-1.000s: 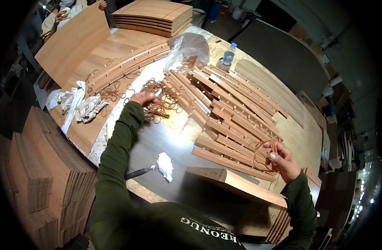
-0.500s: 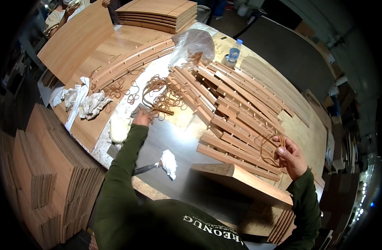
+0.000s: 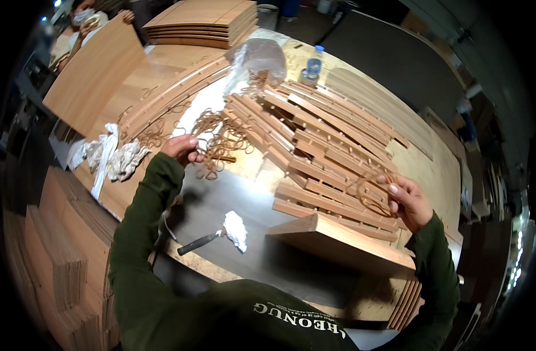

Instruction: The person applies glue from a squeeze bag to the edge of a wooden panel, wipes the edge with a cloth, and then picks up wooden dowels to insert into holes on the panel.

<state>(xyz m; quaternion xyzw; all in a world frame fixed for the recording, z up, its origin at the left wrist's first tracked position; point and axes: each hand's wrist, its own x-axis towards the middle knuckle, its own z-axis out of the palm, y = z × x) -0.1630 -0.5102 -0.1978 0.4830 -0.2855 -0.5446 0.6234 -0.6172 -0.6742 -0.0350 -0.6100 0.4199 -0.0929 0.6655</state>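
Note:
My right hand point(image 3: 410, 202) pinches a few looped brown rubber bands point(image 3: 370, 196) between thumb and fingers, above dowelled wooden strips point(image 3: 332, 158). Beside a tangled heap of similar bands point(image 3: 227, 131), my left hand point(image 3: 179, 148) has its thumb and fingers drawn together; whether a band is between them I cannot make out. Below the right hand, a thick wooden board point(image 3: 344, 240) stands on edge along the dark grey work surface point(image 3: 250, 202). A black-handled tool point(image 3: 199, 243) lies there, its far end against a crumpled white wad point(image 3: 235, 231).
Curved dowelled strips point(image 3: 174, 90) and crumpled white cloths point(image 3: 119, 158) lie to the left. A plastic bag point(image 3: 265, 58) and water bottle point(image 3: 314, 61) stand farther back. Panels are stacked at the back point(image 3: 200, 23) and lower left point(image 3: 63, 251). A person at the far left holds a large panel point(image 3: 95, 73).
My left hand has lifted from the grey surface and moved left and up beside the band heap. My right hand still pinches its bands. The view has shifted slightly.

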